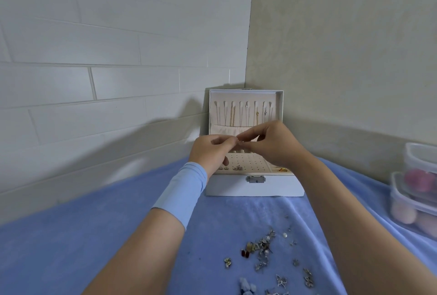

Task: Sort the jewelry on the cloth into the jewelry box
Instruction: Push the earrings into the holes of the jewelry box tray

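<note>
A white jewelry box (254,187) stands open at the back of the blue cloth (94,242), its lid holding several hanging necklaces (233,115). Its perforated earring tray (246,164) carries a few small pieces. Above the tray, my left hand (210,150) and my right hand (274,143) meet fingertip to fingertip, both pinching one tiny piece of jewelry (238,141), too small to identify. A scatter of earrings and charms (267,249) lies on the cloth near me, between my forearms.
Stacked clear plastic containers (416,190) with pink contents sit at the right edge. Tiled and plain walls meet in a corner right behind the box. A light blue band wraps my left wrist.
</note>
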